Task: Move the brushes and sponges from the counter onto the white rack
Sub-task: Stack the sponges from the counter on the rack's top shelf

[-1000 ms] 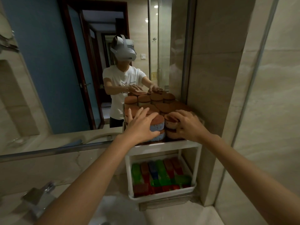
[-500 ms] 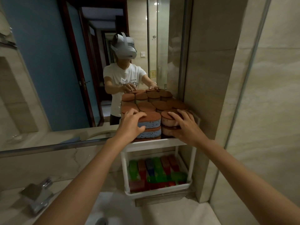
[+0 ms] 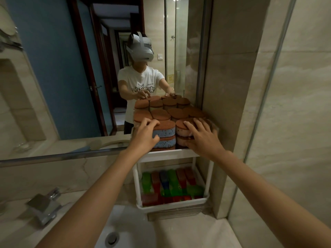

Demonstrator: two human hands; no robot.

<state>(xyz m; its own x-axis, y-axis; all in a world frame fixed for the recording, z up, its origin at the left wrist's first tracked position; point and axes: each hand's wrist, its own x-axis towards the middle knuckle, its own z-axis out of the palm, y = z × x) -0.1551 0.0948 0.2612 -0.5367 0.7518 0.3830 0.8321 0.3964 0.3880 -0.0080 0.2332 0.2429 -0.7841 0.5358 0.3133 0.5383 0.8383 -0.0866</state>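
While sponges [image 3: 161, 114] sit stacked on white rack [image 3: 170, 153] top tier at 12 o'clock, left hand [image 3: 145, 136] grips blue sponge [image 3: 165, 131]; right hand [image 3: 202, 138], fingers straight, presses pink sponge [image 3: 180, 131] at its 3 o'clock.

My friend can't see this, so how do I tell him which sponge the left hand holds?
Find the white rack beside the big mirror and look at the front of its top shelf. The left hand grips the upper sponge of the left stack. It is blue under a brown top; the sponge beside it is pale pink.
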